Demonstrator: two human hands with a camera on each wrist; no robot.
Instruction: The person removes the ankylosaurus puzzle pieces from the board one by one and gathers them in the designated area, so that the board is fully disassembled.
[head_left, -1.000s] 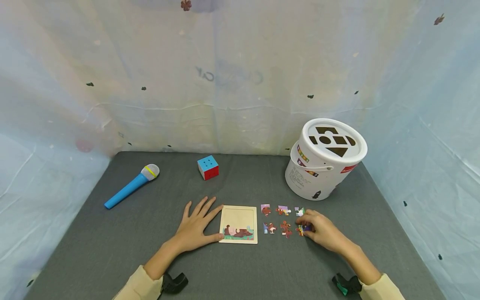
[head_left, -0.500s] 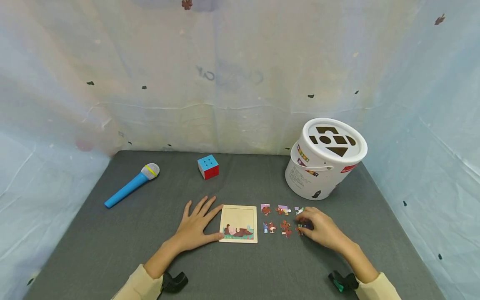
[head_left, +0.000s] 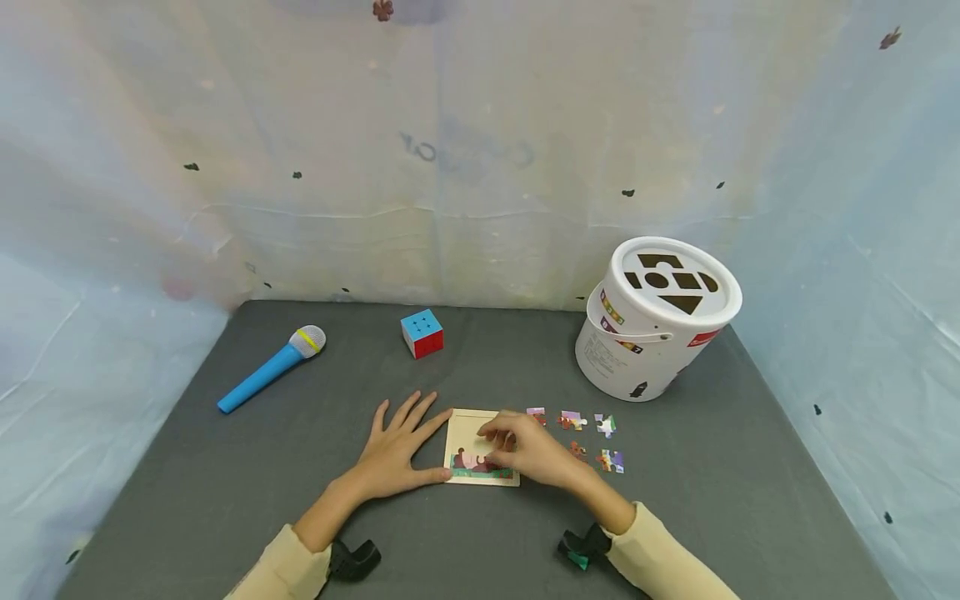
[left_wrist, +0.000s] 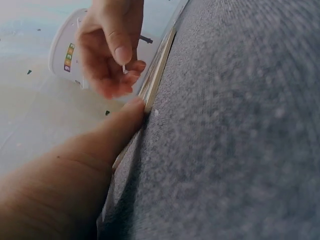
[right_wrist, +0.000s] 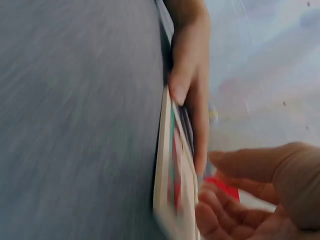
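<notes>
My left hand (head_left: 395, 457) lies flat with fingers spread, its thumb and index fingertip at the left edge of a wooden puzzle tray (head_left: 467, 427). The tray has joined pieces along its bottom, showing brown, pink and green. Above the tray's right half is my right hand (head_left: 534, 450), with thumb and fingers curled together. In the left wrist view, a thin, pale-edged puzzle piece (left_wrist: 125, 69) is pinched between that hand's thumb and fingertips; its printed face is hidden. Loose puzzle pieces (head_left: 572, 420) lie right of the tray, some partly covered by the right hand.
A white bucket (head_left: 630, 358) with a shape-sorting lid stands at the back right. A blue toy microphone (head_left: 262, 377) lies at the left, and a blue and red puzzle cube (head_left: 422, 334) sits behind the tray. Plastic sheeting (head_left: 480, 183) hangs beyond the table's back edge.
My right hand has moved left from the rightmost loose pieces to over the tray, pinching a puzzle piece. My left hand stays at the tray's left edge.
</notes>
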